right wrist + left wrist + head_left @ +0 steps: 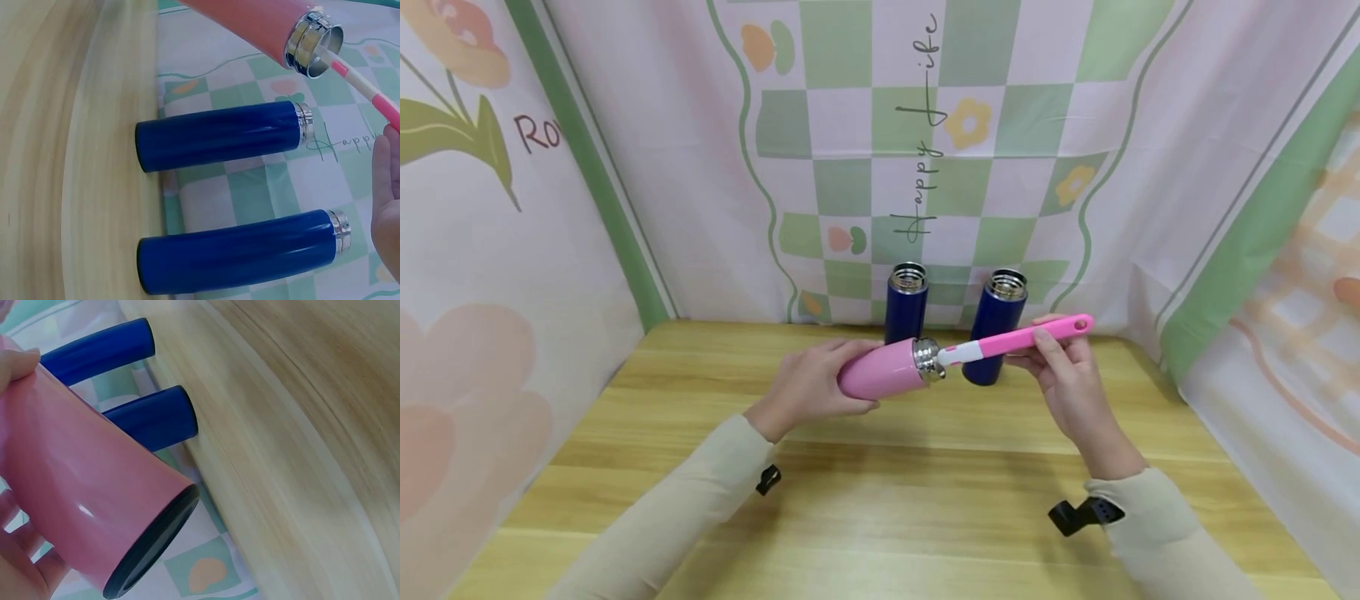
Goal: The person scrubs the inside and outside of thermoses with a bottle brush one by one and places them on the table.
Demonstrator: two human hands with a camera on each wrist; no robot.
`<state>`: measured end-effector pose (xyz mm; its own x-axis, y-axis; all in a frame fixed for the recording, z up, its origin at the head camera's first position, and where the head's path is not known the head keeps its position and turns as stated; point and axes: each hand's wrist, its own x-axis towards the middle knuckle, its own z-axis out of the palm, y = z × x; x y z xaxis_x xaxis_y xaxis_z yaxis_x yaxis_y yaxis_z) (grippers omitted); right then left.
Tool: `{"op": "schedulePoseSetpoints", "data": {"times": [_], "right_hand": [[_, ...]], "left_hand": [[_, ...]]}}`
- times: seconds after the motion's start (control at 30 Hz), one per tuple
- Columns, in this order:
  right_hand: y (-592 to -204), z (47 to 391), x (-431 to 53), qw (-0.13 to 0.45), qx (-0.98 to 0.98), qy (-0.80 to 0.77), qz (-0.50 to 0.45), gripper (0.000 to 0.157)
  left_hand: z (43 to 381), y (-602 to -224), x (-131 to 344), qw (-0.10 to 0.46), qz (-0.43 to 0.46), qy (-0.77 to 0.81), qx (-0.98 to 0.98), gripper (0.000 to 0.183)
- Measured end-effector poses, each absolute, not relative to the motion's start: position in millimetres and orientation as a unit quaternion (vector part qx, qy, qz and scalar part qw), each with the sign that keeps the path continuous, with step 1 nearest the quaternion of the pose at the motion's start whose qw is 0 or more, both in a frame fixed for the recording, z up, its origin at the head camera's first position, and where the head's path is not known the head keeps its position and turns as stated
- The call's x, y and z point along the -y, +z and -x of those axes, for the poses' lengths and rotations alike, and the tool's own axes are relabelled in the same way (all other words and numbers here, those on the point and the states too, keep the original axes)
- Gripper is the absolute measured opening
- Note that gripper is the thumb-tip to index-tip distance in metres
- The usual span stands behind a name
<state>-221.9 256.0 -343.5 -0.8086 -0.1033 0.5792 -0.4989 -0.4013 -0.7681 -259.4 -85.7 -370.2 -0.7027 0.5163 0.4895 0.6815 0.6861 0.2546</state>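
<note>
My left hand [808,379] grips a pink vacuum flask [880,371] around its body. The flask is tilted nearly on its side above the table, its uncapped steel mouth toward the right. In the left wrist view its dark base [153,544] faces the camera. My right hand [1070,387] holds the pink-and-white handle of a bottle brush [1007,342], thumb on top, near the end with the hanging hole. The brush's far end goes into the flask's mouth [312,42], so its head is hidden inside.
Two dark blue flasks, a left one [906,304] and a right one [990,329], stand upright and uncapped at the back of the wooden table [880,500]. The pink flask and brush overlap them in the head view. A patterned curtain [842,183] hangs behind.
</note>
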Motion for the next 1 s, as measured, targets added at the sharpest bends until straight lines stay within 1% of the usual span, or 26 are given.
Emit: {"op": "schedulePoseSetpoints", "data": {"times": [0.2, 0.37, 0.47, 0.8, 1.0], "right_hand": [[-338, 221, -264, 0.132, 0.530, 0.785, -0.293, 0.015], [-335, 222, -271, 0.122, 0.522, 0.789, -0.299, 0.014], [-334, 222, -274, 0.118, 0.519, 0.793, -0.296, 0.014], [-335, 219, -283, 0.131, 0.517, 0.798, -0.282, 0.013], [-337, 219, -285, 0.123, 0.504, 0.803, -0.292, 0.014]], "left_hand": [[260, -370, 86, 0.191, 0.341, -0.206, 0.897, 0.074], [261, -368, 87, 0.187, 0.340, -0.193, 0.901, 0.075], [262, -368, 89, 0.183, 0.344, -0.187, 0.902, 0.074], [265, -373, 95, 0.174, 0.337, -0.184, 0.907, 0.076], [266, -374, 98, 0.168, 0.328, -0.183, 0.911, 0.078]]}}
